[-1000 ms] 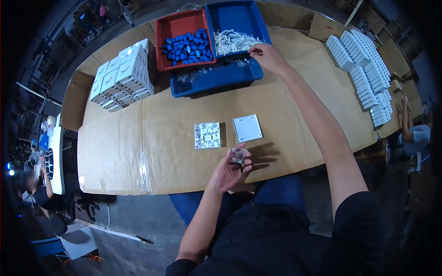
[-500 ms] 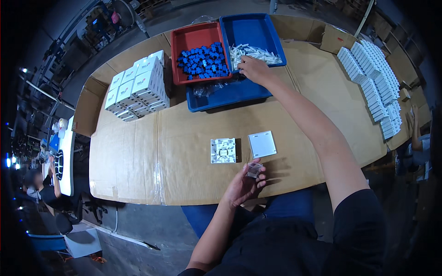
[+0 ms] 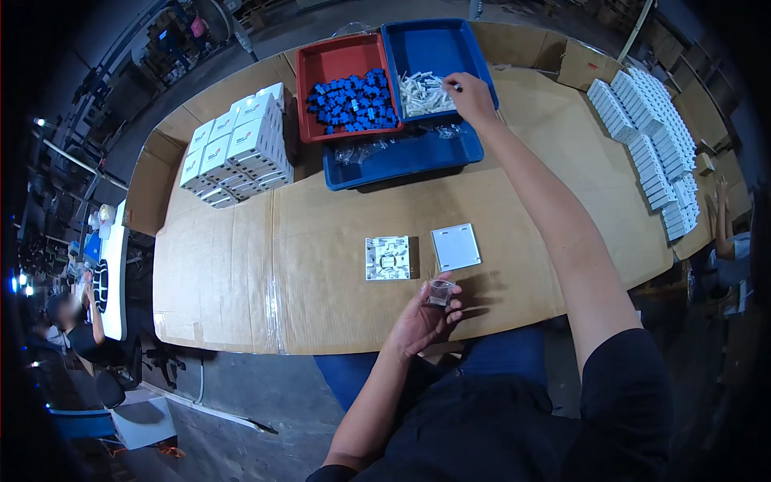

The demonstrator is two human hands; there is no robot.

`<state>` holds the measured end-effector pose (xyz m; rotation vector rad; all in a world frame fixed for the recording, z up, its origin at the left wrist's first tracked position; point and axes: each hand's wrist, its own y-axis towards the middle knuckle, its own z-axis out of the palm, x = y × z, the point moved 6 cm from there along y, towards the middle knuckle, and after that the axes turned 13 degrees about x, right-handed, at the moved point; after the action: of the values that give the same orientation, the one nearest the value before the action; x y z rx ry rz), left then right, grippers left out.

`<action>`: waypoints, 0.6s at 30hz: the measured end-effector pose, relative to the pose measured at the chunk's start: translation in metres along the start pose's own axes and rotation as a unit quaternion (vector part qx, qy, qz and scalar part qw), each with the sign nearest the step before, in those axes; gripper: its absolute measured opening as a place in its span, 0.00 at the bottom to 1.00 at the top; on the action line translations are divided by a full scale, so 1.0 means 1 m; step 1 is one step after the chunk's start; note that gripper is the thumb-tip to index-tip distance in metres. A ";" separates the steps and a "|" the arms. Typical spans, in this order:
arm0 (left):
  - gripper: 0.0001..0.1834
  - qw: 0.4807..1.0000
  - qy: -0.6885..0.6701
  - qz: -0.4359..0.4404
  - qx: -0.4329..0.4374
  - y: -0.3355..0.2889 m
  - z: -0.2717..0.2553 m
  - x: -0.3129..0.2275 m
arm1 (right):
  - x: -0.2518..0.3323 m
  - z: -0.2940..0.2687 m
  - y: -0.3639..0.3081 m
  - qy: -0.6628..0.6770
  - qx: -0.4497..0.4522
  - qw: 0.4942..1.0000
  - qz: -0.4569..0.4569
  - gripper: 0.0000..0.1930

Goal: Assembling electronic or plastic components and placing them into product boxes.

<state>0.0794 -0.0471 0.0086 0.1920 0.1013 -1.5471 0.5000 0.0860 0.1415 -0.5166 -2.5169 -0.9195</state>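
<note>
In the head view, a worker's left hand curls around a small clear cup over the near counter. The right hand, fingers bent together, is at white pieces in the far blue tray; its grip is unclear. A white square base lies left of a flat cover.

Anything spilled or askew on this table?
No spill visible: blue pieces sit inside the red tray, white sticks inside the upper blue tray. Slightly askew: the white panel, turned relative to the open white box on its left.
</note>
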 end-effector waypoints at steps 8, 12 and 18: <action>0.30 0.999 0.035 0.039 0.011 -0.002 0.002 0.000 | -0.011 -0.056 -0.050 0.388 -0.121 0.893 0.192 0.15; 0.32 0.985 0.158 0.061 -0.036 -0.004 0.025 -0.007 | 0.022 -0.087 -0.099 0.436 -0.099 0.874 0.192 0.12; 0.30 0.986 0.126 0.083 -0.071 0.028 0.085 -0.028 | 0.114 -0.142 -0.189 0.547 -0.089 0.820 0.140 0.08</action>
<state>0.1017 -0.0351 0.0984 0.2757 0.3847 -1.3390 0.3496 -0.1215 0.1987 -0.2597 -1.2813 -0.9465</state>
